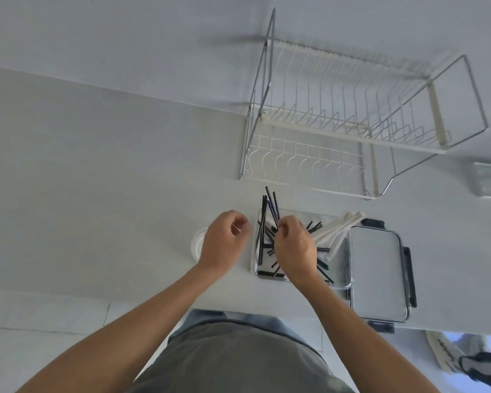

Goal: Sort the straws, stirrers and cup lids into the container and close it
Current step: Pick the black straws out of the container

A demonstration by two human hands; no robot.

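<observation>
At the far left of my work, the cup lids [196,243] are sitting on the desk [97,194] as a white disc, mostly hidden behind my left hand [224,239]. That hand is hovering above them with its fingers curled loosely inward; I cannot tell whether anything thin is pinched in it, but it does not look to be gripping the lids. I am probably keeping it there so the lids are close to reach next.

Moving right, the clear container [255,268] is lying open, and a jumble of black stirrers [322,269] is lying across its floor at all angles. My right hand [294,245] is reaching over it, wrist bent down, thumb and fingertips pinching a small bunch of black stirrers [270,205] that is standing up and fanning away from me. I am holding them upright, I think, to line them up before laying them down side by side.

Just right of that hand, the white straws [340,225] are leaning out over the container's far corner, too long to lie flat as they are.

Further right, the container's lid [376,268] is resting flat on the desk with its dark clips [408,276] flipped outward, touching or overlapping the container's edge, ready for closing. Behind everything, a wire dish rack [352,114] is standing empty.
</observation>
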